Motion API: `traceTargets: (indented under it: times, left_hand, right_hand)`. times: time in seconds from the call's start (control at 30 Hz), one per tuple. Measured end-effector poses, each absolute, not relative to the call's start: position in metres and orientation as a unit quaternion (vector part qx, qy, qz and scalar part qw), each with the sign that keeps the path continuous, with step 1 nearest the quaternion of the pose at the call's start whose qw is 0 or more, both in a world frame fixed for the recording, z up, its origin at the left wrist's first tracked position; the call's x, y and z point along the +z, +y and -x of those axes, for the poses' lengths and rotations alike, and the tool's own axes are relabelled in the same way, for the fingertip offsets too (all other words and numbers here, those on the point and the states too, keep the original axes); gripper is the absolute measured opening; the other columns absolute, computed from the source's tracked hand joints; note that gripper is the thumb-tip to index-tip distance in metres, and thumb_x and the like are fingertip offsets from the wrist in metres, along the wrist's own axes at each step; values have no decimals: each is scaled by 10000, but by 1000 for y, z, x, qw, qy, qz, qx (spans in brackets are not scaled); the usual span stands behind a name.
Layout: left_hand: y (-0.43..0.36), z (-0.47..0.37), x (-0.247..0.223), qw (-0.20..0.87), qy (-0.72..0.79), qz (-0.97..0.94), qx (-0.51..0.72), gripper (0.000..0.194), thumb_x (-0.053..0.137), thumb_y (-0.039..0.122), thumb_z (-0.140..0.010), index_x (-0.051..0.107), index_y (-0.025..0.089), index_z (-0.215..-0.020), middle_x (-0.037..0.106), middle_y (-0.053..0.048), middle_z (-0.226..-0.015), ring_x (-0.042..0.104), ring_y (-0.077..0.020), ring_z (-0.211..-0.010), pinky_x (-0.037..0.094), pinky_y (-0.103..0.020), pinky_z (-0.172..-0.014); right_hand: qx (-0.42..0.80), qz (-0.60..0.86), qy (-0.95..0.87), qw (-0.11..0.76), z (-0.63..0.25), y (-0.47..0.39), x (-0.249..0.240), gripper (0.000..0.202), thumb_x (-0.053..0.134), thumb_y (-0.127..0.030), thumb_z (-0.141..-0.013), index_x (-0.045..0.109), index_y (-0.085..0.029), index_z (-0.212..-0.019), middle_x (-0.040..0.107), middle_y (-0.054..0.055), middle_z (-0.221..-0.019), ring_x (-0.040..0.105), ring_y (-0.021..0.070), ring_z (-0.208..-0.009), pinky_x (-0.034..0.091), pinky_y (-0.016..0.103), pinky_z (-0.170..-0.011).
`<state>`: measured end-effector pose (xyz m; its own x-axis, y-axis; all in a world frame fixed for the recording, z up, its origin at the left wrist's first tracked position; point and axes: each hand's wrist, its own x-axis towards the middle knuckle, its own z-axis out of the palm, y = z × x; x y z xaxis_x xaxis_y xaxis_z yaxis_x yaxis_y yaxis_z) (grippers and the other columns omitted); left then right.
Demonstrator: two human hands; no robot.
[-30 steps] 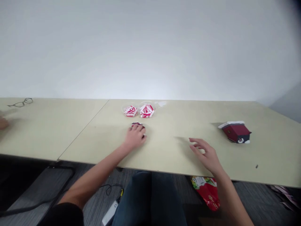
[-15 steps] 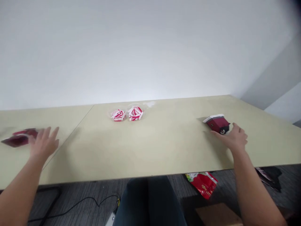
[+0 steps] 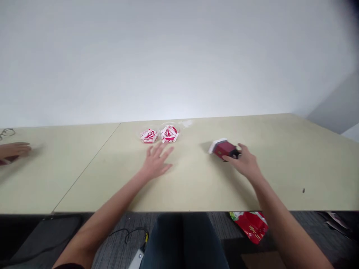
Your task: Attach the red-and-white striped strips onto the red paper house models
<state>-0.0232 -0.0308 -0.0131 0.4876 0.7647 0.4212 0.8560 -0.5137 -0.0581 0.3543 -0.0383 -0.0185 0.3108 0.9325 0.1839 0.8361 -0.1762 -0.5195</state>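
Hands first. My left hand point(image 3: 156, 161) lies spread and flat on the table point(image 3: 280, 172), fingers splayed, gripping nothing. Its fingertips point at two clear cups point(image 3: 159, 135) full of red-and-white packets, which sit side by side just beyond it, near the far edge. The hand is close to them but not touching.

My right hand point(image 3: 246, 163) is curled around the near end of a small red box point(image 3: 223, 148) with a white top. Thumb and fingers close on its right side, so I read this as a grip, though the frame is blurred there and I cannot tell whether the box is lifted or resting on the surface. The box lies tilted, white end pointing left, right of the cups and well apart from them. It casts a shadow on the table to its left.

At the far left edge another person's hand point(image 3: 14, 150) rests on the neighbouring table, fingers flat over something dark red that I can barely make out. Glasses point(image 3: 6, 132) lie just behind that hand.

Below the table edge I see my knees in dark trousers, a red bag point(image 3: 251, 225) on the floor to the right, and a cable point(image 3: 126, 235) on the grey carpet to the left.
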Motion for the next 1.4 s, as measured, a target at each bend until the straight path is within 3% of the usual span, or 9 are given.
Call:
traceTargets:
  times: [0.1, 0.3, 0.4, 0.5, 0.57, 0.73, 0.97, 1.2, 1.4]
  left_hand:
    - [-33, -22, -17, 107, -402, 890, -187, 690, 554, 587, -801, 450, 266, -1403, 249, -36, -1473, 212, -190, -1419, 141, -325, -1251]
    - [-25, -17, -31, 27, -436, 860, -264, 583, 552, 447, -806, 532, 195, -1332, 444, -77, -1337, 453, -122, -1249, 303, -260, -1175]
    - [-18, 13, -32, -67, -475, 808, -342, 660, 625, 469, -735, 541, 141, -1301, 504, -92, -1263, 507, -91, -1183, 404, -191, -1094]
    - [-8, 39, -32, -177, -535, 707, -428, 733, 708, 465, -649, 537, 125, -1275, 559, -79, -1172, 567, -61, -1055, 479, -129, -947]
    - [0, 51, -33, -235, -561, 632, -480, 818, 761, 453, -576, 514, 128, -1285, 575, -72, -1137, 586, -55, -995, 494, -104, -856]
    - [14, 67, -33, -372, -555, 478, -570, 1018, 795, 431, -507, 362, 149, -1385, 579, -93, -1115, 625, -53, -828, 520, -130, -739]
    - [15, 67, -33, -462, -554, 390, -572, 1003, 787, 407, -517, 328, 191, -1382, 577, -96, -1132, 638, -85, -733, 528, -181, -654]
    - [20, 62, -36, -496, -536, 378, -569, 1011, 810, 349, -500, 348, 148, -1376, 581, -116, -1117, 639, -87, -748, 531, -170, -697]
    - [17, 50, -32, -528, -517, 392, -548, 1037, 843, 399, -460, 387, 128, -1351, 591, -102, -1097, 640, -98, -760, 546, -228, -762]
  right_hand:
    - [176, 697, -640, 273, -278, -47, 7, 956, 704, -526, -682, 306, -108, -1444, 648, 167, -1133, 624, 316, -1035, 465, 423, -895]
    - [229, 575, -739, 268, -202, -50, 43, 931, 709, -493, -703, 303, -125, -1456, 652, 148, -1135, 626, 273, -1013, 468, 384, -892]
    - [294, 518, -750, 288, -203, -22, 38, 702, 623, -498, -817, 398, -183, -1403, 624, 118, -1210, 638, 186, -931, 496, 292, -802]
    - [212, 542, -768, 267, -198, 20, 20, 391, 495, -360, -933, 538, -179, -1276, 645, 95, -1168, 631, 163, -942, 480, 279, -837]
    - [124, 540, -806, 209, -184, 45, 9, 315, 455, -259, -947, 593, -176, -1218, 642, 94, -1171, 606, 179, -1028, 453, 290, -892]
    - [61, 470, -870, 138, -136, 79, -7, 339, 462, -213, -940, 601, -226, -1249, 582, 87, -1257, 531, 204, -1146, 430, 277, -889]
    - [14, 441, -888, 130, -118, 97, -24, 295, 430, -186, -945, 654, -185, -1135, 553, 132, -1238, 514, 239, -1120, 409, 341, -888]
    - [7, 470, -852, 231, -116, 102, -28, 380, 273, -255, -1013, 564, -130, -1222, 555, 126, -1244, 486, 191, -1158, 376, 306, -977]
    - [63, 426, -761, 485, -128, 81, -18, 337, 304, -282, -996, 562, -140, -1160, 635, 114, -1122, 579, 204, -1019, 444, 326, -901]
